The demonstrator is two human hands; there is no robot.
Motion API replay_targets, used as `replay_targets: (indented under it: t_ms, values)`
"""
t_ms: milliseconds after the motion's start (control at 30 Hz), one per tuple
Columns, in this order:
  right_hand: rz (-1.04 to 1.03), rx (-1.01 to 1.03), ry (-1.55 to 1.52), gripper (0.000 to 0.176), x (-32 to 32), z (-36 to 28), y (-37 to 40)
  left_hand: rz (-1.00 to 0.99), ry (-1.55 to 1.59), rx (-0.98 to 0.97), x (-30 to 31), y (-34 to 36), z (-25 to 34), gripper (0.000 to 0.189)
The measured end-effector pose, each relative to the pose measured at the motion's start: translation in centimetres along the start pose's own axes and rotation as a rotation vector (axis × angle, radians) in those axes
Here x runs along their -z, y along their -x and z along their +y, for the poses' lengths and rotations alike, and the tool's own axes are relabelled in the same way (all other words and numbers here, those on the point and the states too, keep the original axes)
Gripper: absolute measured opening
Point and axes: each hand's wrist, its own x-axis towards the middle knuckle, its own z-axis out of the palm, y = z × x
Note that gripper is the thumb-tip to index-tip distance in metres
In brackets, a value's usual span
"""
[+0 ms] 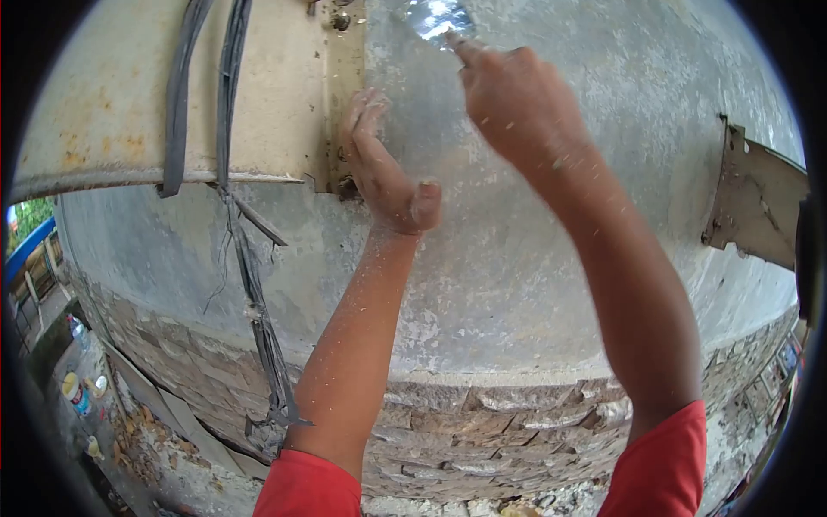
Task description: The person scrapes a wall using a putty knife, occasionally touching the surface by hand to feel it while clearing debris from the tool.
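Note:
My right hand (525,103) is raised high on the grey wall (517,284). Its fingers are closed around what looks like a metal scraper (438,19), with the index finger stretched along the shiny blade. The scraper's handle is hidden in the fist, and the top of the frame cuts off part of the blade. To the left, my left hand (383,172) rests against the wall beside the edge of a beige metal panel (267,95). It holds nothing; its fingers point up and its thumb stands apart. Pale flakes speckle both forearms.
Dark straps (228,95) hang over the panel and trail down as a frayed bundle (263,327). A metal bracket (754,194) juts out at the right. Rough stone cladding (491,422) runs along the wall's lower part. Litter and a plastic bottle (77,329) lie at the lower left.

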Motion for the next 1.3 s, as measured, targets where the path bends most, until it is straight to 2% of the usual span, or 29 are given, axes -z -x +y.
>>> replay_targets:
  t_ms: [67, 133, 233, 300, 400, 533, 600, 633, 767, 900, 1000, 1067, 1100, 1167, 1200, 1267, 1300]
  values:
    - [0.136, 0.04, 0.006, 0.03, -0.5, 2.0, -0.5, 0.01, -0.002, -0.004, -0.1, 0.0, -0.1, 0.089]
    - [0.094, 0.03, 0.055, 0.029, -0.7, 1.8, -1.7, -0.019, -0.014, -0.005, -0.2, -0.1, 0.1, 0.089]
    - [0.208, 0.122, 0.089, 0.03, -0.2, 0.5, -3.5, -0.002, 0.019, 0.047, -0.2, -0.2, 0.5, 0.09]
    - [0.103, 0.19, 0.128, 0.022, 0.5, -0.4, -3.4, -0.013, -0.016, 0.012, -0.1, -0.2, 0.1, 0.09]
    - [0.011, 0.211, 0.16, 0.02, 0.9, -0.5, -0.9, -0.015, -0.041, 0.002, 0.0, 0.0, 0.2, 0.09]
    - [0.039, 0.165, 0.216, 0.022, 0.5, 0.1, -2.2, 0.002, -0.048, -0.001, -0.2, 0.0, 0.0, 0.09]
    - [0.296, 0.239, 0.197, 0.03, 0.1, 0.1, -4.5, 0.004, -0.036, 0.01, -0.1, 0.1, 0.0, 0.091]
    - [0.15, 0.234, 0.149, 0.022, 0.6, -0.1, -4.7, 0.01, -0.022, 0.016, -0.1, 0.0, 0.0, 0.091]
    - [0.052, 0.186, 0.169, 0.021, 0.3, -1.4, -0.7, 0.012, -0.021, 0.025, 0.1, 0.0, -0.1, 0.09]
    - [0.07, 0.163, 0.166, 0.021, 0.0, -0.7, -0.8, -0.006, -0.016, 0.006, 0.2, -0.2, -0.2, 0.091]
    - [0.042, 0.153, 0.163, 0.026, -0.2, -0.1, -0.7, -0.032, -0.007, 0.025, 0.2, 0.3, 0.0, 0.091]
    - [0.024, 0.063, -0.008, 0.036, -0.5, -0.2, 0.0, -0.026, 0.012, 0.032, 0.0, 0.0, 0.0, 0.091]
    - [0.019, 0.061, -0.013, 0.036, -0.6, -0.5, 1.3, -0.033, 0.007, 0.032, 0.1, 0.2, -0.1, 0.092]
    - [-0.235, -0.022, -0.034, 0.046, -0.9, -0.9, 4.0, -0.037, 0.001, 0.028, 0.4, 0.3, -0.2, 0.093]
    - [-0.234, -0.019, -0.033, 0.046, -1.4, -0.8, 4.1, -0.01, 0.029, 0.022, 0.4, 0.3, -0.1, 0.096]
    - [-0.016, 0.046, -0.081, 0.042, -2.0, 0.0, 4.1, 0.024, 0.061, 0.005, 0.0, -0.1, -0.1, 0.098]
    - [-0.01, 0.03, -0.08, 0.042, -1.9, -0.2, 3.4, 0.049, 0.092, 0.016, -0.2, -0.3, -0.1, 0.101]
